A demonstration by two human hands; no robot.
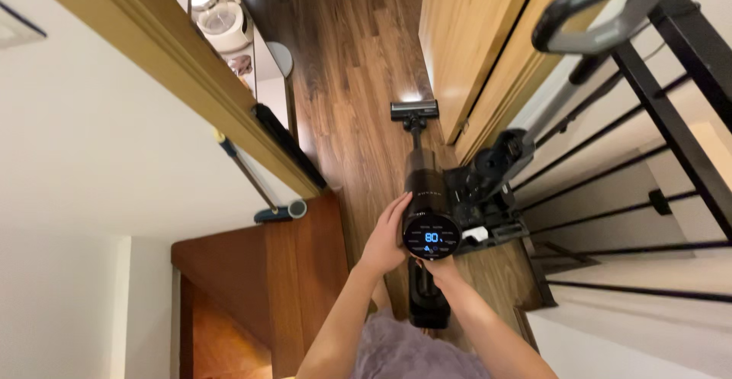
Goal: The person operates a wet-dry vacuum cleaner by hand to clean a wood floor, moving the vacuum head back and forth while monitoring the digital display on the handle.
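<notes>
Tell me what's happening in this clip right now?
A person holds a black stick vacuum with both hands in a narrow hallway. The left hand rests against the side of its body beside the lit round display, and the right hand grips underneath at the handle. The vacuum's floor head sits on the wooden floor ahead. A second upright cleaner stands in its dock to the right, and a mop leans on the left wall.

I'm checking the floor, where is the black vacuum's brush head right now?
In the head view, the black brush head sits on the dark wooden floor at upper centre, beside the light wooden door panel on its right.
</notes>
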